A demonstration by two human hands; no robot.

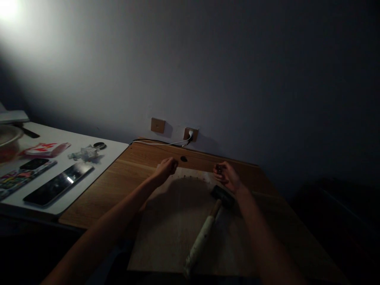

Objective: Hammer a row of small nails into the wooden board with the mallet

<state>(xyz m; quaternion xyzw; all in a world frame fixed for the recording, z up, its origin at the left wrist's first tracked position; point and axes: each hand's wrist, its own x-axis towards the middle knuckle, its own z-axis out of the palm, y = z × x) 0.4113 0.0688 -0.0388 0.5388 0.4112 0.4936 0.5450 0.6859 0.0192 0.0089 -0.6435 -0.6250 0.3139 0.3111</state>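
Note:
My left hand (pixel 168 168) is closed above the far left corner of a pale board (pixel 166 233); whatever its fingers may hold is hidden. Over the board's far right corner, my right hand (pixel 226 176) has its fingers curled in, with small dark bits at them that are too dim to name. A mallet (pixel 200 239) with a black head and a light wrapped handle lies across the board, its head just below my right hand. Along the board's far edge runs a row of several small dark nail-like points (pixel 191 177).
The board lies on a wooden desk (pixel 109 182) against the wall. Behind it, a white plug (pixel 190 133) with a cable sits in a socket. On the white table (pixel 109 148) at left are a tablet (pixel 59 184), a phone (pixel 34 163), a red-and-white packet (pixel 44 149) and crumpled plastic (pixel 87 153).

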